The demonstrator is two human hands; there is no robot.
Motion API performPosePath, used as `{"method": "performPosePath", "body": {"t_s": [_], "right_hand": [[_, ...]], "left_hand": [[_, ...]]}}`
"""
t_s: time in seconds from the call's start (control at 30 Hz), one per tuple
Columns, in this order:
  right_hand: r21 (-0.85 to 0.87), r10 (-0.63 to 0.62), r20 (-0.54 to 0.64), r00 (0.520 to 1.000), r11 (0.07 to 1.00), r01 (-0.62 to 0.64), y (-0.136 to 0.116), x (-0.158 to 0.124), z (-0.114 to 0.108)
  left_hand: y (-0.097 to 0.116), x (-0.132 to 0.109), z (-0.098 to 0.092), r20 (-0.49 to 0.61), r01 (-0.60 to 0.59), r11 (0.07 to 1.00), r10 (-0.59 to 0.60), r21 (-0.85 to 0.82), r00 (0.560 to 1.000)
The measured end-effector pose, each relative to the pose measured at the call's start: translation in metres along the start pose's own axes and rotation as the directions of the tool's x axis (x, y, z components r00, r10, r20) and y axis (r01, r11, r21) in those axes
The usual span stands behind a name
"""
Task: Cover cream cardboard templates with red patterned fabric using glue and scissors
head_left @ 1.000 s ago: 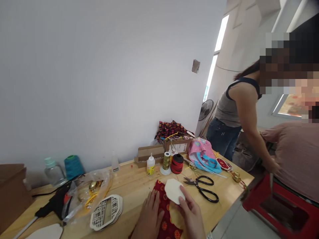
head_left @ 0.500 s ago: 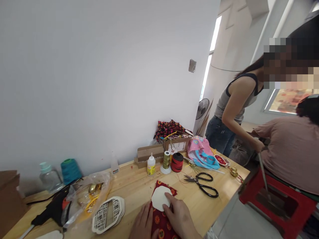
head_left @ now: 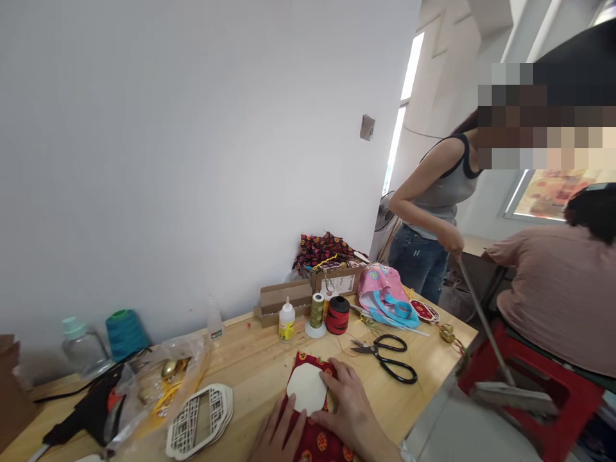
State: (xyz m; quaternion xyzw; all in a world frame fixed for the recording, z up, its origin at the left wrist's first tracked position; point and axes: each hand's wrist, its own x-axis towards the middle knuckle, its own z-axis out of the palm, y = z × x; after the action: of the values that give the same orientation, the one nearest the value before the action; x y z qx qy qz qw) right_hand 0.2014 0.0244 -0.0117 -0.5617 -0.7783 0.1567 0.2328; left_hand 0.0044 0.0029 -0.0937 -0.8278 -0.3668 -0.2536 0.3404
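A cream octagonal card piece (head_left: 306, 387) lies on a strip of red patterned fabric (head_left: 320, 441) on the wooden table (head_left: 255, 359). My right hand (head_left: 349, 404) lies flat on the fabric, its fingers stretched out and touching the card's right edge. My left hand (head_left: 276, 436) rests at the card's lower left, fingers extended onto the fabric. Neither hand grips anything.
Black scissors (head_left: 387, 359) lie right of the fabric. Behind are a glue bottle (head_left: 287, 321), thread spools (head_left: 338, 314), a cardboard box (head_left: 282, 298) and a pink bag (head_left: 385, 295). Lattice cutouts (head_left: 202, 420), a plastic bag and a glue gun lie left. A person sweeps beside a seated person at right.
My right hand laid the card piece down on the fabric and now presses flat beside it. The standing person at right straightened and moved a broom.
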Motion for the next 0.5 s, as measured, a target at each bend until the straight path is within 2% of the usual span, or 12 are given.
{"method": "performPosePath", "body": {"t_s": [0.17, 0.4, 0.5], "right_hand": [[-0.016, -0.030, 0.015, 0.999, 0.999, 0.030, 0.003, 0.007, -0.001], [0.002, -0.065, 0.024, 0.998, 0.998, 0.065, 0.004, 0.011, -0.003], [0.006, -0.088, 0.036, 0.996, 0.996, 0.088, 0.006, 0.015, -0.004]], "left_hand": [[-0.003, -0.010, 0.008, 0.036, -0.054, 0.994, 0.051, 0.096, 0.998], [0.002, 0.001, -0.004, -0.031, 0.039, 0.996, -0.037, 0.076, 0.999], [0.005, 0.002, -0.006, -0.006, 0.068, 0.997, -0.068, 0.032, 0.998]]}}
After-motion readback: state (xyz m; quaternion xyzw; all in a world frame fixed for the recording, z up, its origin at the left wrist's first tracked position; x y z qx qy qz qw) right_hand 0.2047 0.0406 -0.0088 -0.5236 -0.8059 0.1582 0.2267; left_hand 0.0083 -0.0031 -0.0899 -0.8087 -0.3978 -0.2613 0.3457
